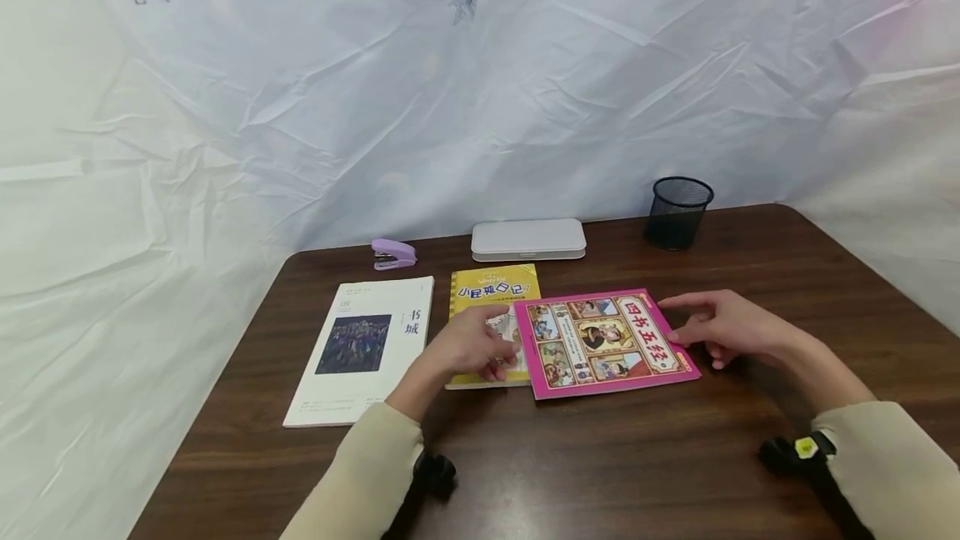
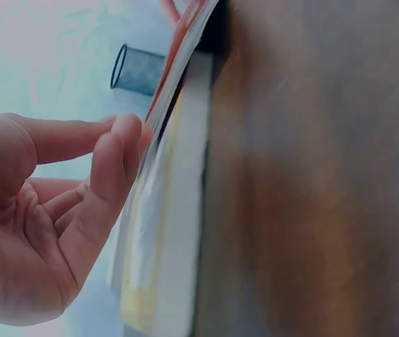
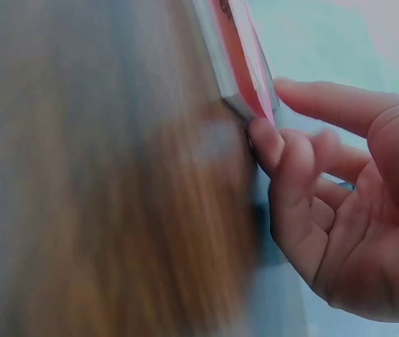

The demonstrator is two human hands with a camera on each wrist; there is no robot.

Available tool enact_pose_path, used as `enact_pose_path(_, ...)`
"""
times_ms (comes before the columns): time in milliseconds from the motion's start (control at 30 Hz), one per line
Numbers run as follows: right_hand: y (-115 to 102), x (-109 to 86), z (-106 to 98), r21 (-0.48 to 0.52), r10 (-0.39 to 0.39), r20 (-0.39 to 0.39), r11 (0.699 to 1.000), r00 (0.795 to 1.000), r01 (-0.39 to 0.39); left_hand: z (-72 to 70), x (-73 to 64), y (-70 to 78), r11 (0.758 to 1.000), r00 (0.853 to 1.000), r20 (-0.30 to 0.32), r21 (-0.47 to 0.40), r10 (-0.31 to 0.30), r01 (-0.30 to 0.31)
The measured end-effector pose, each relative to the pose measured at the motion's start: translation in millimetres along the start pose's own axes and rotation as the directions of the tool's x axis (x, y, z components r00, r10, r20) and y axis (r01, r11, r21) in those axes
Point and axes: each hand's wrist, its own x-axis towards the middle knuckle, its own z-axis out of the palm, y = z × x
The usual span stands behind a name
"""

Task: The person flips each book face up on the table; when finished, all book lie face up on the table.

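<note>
A pink picture book [image 1: 600,344] with Chinese characters and cartoon panels lies slanted between my two hands, its left part over a yellow book [image 1: 495,283]. My left hand [image 1: 474,344] pinches its left edge; in the left wrist view the thumb and fingertips meet at the rim of the pink book [image 2: 178,56], which sits raised above the yellow book [image 2: 141,281]. My right hand [image 1: 731,327] holds the right edge. The right wrist view shows fingertips on both sides of a corner of the pink book [image 3: 245,70]. The yellow book's lower right part is covered.
Left of the hands lies a white book [image 1: 397,357] with a dark picture. Along the back of the brown table [image 1: 637,465] are a purple stapler [image 1: 394,253], a white case [image 1: 528,238] and a black mesh pen holder [image 1: 677,215]. A white sheet [image 1: 480,107] hangs behind.
</note>
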Motion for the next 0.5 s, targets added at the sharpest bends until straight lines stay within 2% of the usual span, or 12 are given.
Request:
enact_pose_path(100, 0.1, -12.7, -1.5, -0.015, -0.017, 0.005, 1.0, 1.0, 0.017, -6.5, 6.9, 6.3, 0.995, 0.998, -0.054, 0.098, 0.019, -0.014)
enact_pose_path(200, -0.2, -24.3, -0.8, -0.007, -0.047, 0.033, 0.999, 0.998, 0.047, -10.3, 14.0, 11.1, 0.988, 0.997, -0.072, 0.15, 0.042, -0.031)
enact_pose_path(333, -2.6, -34.6, 4.9, 0.018, -0.049, 0.058, 0.999, 0.997, 0.048, -9.2, 22.9, 15.4, 0.985, 0.996, -0.068, 0.167, 0.058, -0.046)
enact_pose_path(500, -5.5, -41.0, 14.8, 0.004, -0.049, 0.026, 0.999, 0.998, 0.049, -5.1, 33.2, 15.7, 0.985, 0.996, -0.078, 0.172, 0.045, -0.031)
